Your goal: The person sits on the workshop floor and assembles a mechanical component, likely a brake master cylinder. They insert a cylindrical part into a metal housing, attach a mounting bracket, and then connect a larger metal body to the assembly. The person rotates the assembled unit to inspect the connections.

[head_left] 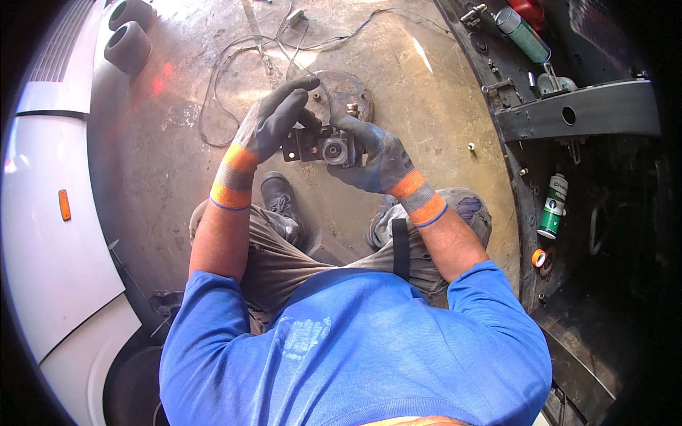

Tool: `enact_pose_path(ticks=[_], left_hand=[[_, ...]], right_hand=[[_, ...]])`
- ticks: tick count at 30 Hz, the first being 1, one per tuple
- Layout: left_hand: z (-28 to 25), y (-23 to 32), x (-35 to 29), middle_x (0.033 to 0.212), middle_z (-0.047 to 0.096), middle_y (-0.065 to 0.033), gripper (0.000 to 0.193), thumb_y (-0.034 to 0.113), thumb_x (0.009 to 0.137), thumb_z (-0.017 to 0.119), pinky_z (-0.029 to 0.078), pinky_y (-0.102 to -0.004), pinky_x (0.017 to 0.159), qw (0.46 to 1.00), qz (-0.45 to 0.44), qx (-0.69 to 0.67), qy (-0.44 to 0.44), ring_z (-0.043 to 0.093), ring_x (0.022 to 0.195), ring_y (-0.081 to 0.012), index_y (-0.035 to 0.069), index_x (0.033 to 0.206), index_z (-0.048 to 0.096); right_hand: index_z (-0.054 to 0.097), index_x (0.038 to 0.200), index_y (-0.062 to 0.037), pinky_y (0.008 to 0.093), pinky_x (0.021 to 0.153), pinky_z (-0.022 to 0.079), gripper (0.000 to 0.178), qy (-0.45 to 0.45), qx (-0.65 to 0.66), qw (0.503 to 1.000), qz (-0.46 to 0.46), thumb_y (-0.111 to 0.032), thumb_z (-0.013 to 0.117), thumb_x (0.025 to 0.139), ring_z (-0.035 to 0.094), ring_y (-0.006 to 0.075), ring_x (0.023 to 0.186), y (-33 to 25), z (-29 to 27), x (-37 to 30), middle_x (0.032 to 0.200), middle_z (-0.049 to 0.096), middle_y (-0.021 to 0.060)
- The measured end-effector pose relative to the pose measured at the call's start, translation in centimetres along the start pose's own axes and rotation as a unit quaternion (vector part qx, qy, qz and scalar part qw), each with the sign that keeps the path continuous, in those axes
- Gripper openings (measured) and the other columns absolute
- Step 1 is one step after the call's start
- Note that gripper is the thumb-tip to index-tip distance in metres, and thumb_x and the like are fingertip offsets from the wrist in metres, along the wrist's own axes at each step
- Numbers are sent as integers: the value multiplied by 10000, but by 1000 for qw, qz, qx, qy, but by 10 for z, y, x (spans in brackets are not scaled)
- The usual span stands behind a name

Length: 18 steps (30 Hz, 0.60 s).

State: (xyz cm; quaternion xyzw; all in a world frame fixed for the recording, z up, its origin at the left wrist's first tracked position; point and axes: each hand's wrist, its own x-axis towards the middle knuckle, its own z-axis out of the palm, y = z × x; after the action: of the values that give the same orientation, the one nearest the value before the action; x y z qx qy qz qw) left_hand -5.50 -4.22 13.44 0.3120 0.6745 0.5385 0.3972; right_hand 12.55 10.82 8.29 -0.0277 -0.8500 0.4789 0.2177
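A dark metal valve-like part (335,150) with a round port, a flat black bracket and a brass fitting is held above the floor between my knees. My right hand (380,157), in a grey and orange glove, grips its right side, thumb on top. Beside its left edge is my left hand (273,124), gloved alike, with the fingers stretched out and apart; whether a fingertip touches the bracket I cannot tell. Beyond the part, a rusty round metal plate (361,89) lies on the floor, partly covered by my hands.
A thin cable (213,99) loops over the concrete floor. White vehicle panels (57,213) stand at the left, near two dark cylindrical pieces (128,48). Along the dark metal frame (582,112) at right lie a spray can (523,35), a green-white can (553,206) and orange tape (539,258).
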Motion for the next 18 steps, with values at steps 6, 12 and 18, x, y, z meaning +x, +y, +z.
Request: enact_pose_path(ticks=[6,12,18], left_hand=[[1,2,0,862,692,-117,416,252,1035,397,502,-310,829,1000,7,6,2,674,854,-177,3,1351,501],[1,3,0,865,692,-125,418,249,1034,400,503,-302,826,1000,5,2,-11,675,846,-175,0,1356,495],[1,8,-3,870,698,-125,455,260,1036,387,505,-309,835,999,38,-23,-20,679,849,-178,-42,1367,466]], right_hand=[[568,1282,-102,379,850,548,694,-7,5,1000,13,-235,843,659,677,322,978,-3,-1,1,1088,666,189],[574,1276,-99,378,842,549,685,-6,13,1000,20,-239,840,660,681,316,965,-2,0,1,1068,671,190],[575,1274,-102,385,836,549,688,-19,-1,999,37,-246,840,656,682,318,951,-4,-2,1,1059,669,190]])
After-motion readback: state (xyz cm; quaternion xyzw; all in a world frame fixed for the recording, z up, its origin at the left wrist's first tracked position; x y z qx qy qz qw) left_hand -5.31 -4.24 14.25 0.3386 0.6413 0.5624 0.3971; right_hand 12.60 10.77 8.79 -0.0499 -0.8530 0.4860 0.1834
